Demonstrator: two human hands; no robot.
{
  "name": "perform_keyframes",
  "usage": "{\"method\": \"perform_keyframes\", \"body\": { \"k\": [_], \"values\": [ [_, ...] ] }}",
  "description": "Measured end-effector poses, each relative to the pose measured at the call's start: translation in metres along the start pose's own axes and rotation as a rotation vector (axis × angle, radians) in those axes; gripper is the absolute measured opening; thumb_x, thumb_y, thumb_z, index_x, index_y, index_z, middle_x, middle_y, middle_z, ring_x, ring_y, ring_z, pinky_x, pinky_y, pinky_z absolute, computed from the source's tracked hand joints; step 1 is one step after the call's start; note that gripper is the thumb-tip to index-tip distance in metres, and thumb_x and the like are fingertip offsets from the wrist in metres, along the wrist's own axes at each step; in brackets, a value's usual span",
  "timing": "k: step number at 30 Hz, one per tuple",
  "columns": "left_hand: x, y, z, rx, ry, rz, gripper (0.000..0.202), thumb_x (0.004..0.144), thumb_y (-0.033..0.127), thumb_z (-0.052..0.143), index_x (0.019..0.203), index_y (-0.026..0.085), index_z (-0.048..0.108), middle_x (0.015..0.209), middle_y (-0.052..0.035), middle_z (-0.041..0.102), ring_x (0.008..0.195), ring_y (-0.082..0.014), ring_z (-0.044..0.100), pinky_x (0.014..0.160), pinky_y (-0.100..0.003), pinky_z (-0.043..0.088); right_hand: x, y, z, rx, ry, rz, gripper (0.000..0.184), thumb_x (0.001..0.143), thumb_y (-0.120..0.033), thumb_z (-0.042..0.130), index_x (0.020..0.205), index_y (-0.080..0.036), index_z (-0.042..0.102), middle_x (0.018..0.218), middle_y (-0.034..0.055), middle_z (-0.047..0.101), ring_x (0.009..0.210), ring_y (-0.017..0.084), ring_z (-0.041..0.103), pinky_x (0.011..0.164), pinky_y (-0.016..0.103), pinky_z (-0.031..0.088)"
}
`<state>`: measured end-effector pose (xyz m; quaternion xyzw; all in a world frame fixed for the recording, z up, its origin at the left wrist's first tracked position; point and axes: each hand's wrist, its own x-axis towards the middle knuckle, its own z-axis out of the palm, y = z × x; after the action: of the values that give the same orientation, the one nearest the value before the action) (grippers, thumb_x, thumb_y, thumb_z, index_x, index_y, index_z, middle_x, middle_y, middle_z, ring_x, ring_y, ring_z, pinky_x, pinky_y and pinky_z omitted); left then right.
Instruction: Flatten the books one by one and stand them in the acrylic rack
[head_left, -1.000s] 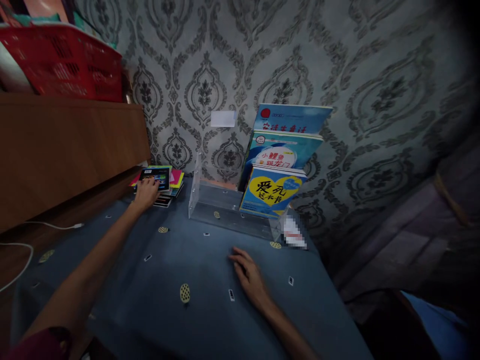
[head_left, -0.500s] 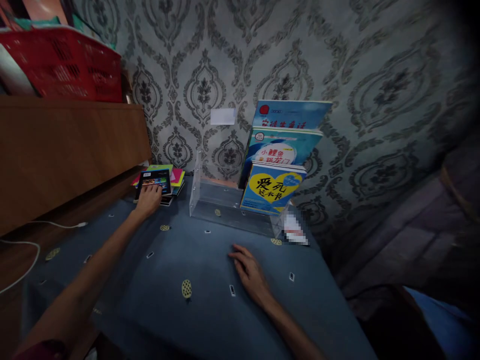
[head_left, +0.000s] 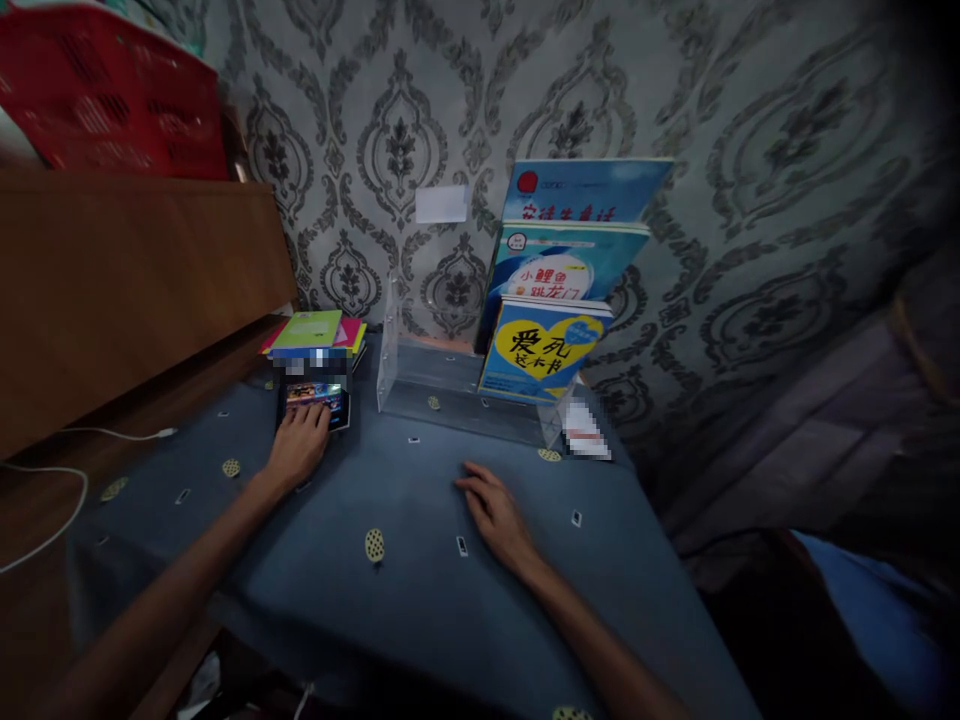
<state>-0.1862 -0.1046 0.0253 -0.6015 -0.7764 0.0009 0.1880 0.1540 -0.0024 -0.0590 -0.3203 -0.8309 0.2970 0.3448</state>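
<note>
A thin dark book [head_left: 315, 393] with a colourful picture on its cover lies partly off the front of a small pile of books [head_left: 306, 330]; a light green one tops the pile. My left hand [head_left: 300, 445] holds the dark book at its near edge, fingers over the cover, thumb hidden. My right hand [head_left: 499, 520] rests open on the blue cloth, fingers loosely stretched, holding nothing. Beyond it stands a clear acrylic rack [head_left: 465, 412]. Its right side bears a yellow-and-blue book [head_left: 546, 350], a teal book [head_left: 574, 260] and a taller blue book [head_left: 592, 190], leaning back in steps.
A blue patterned cloth [head_left: 420, 620] covers the table. Right of the rack lies a blurred white item [head_left: 586, 432]. A wooden cabinet [head_left: 135, 270] with a red basket [head_left: 112, 95] stands at left, near a white cable [head_left: 124, 434]. Patterned wallpaper rises behind.
My left hand has drawn the dark book toward me off the pile, uncovering the green book. My right hand stays put on the cloth. The view has tilted slightly.
</note>
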Motion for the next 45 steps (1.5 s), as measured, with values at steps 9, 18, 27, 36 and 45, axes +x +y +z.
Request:
{"method": "perform_keyframes", "body": {
  "k": [9,18,27,36,45],
  "values": [
    [-0.061,0.008,0.004,-0.266,-0.095,0.091,0.037,0.1,0.048,0.045,0.123,0.027,0.065,0.133,-0.0064,0.067,0.124,-0.0286,0.061,0.105,-0.042,0.051,0.001,-0.004,-0.001,-0.021,-0.035,0.008,0.032,0.093,-0.022,0.05,0.11,-0.022,0.076,0.139,0.0125,0.064,0.13,0.028,0.059,0.111,0.051,0.047],
    [0.044,-0.049,0.062,-0.29,-0.04,-0.073,0.047,0.099,0.04,0.044,0.137,0.014,0.056,0.148,-0.0163,0.054,0.136,-0.0313,0.051,0.113,-0.048,0.042,0.002,-0.007,-0.003,-0.038,-0.049,-0.018,0.031,0.094,-0.019,0.05,0.112,-0.019,0.075,0.139,0.0158,0.063,0.13,0.029,0.059,0.11,0.052,0.047],
    [0.055,-0.06,0.092,-0.364,-0.074,-0.073,0.054,0.099,0.039,0.035,0.142,0.011,0.054,0.15,-0.0154,0.055,0.146,-0.0296,0.042,0.119,-0.046,0.035,0.003,-0.013,-0.005,-0.046,-0.055,-0.008,0.031,0.094,-0.015,0.05,0.111,-0.019,0.075,0.139,0.0155,0.063,0.13,0.028,0.06,0.109,0.051,0.048],
    [0.036,-0.052,0.092,-0.434,-0.009,-0.013,0.063,0.095,0.05,0.031,0.139,0.013,0.058,0.147,-0.0143,0.058,0.143,-0.0307,0.046,0.121,-0.05,0.034,0.002,-0.017,-0.005,-0.056,-0.058,-0.009,0.03,0.094,-0.012,0.052,0.114,-0.02,0.074,0.14,0.0149,0.063,0.131,0.026,0.059,0.109,0.047,0.049],
    [0.016,-0.019,0.08,-0.477,0.009,0.062,0.068,0.094,0.054,0.031,0.137,0.012,0.06,0.145,-0.0163,0.059,0.141,-0.034,0.048,0.119,-0.052,0.037,0.001,-0.023,-0.008,-0.095,-0.009,0.036,0.03,0.095,-0.011,0.051,0.114,-0.018,0.073,0.139,0.0134,0.065,0.132,0.022,0.058,0.112,0.044,0.045]
  ]
}}
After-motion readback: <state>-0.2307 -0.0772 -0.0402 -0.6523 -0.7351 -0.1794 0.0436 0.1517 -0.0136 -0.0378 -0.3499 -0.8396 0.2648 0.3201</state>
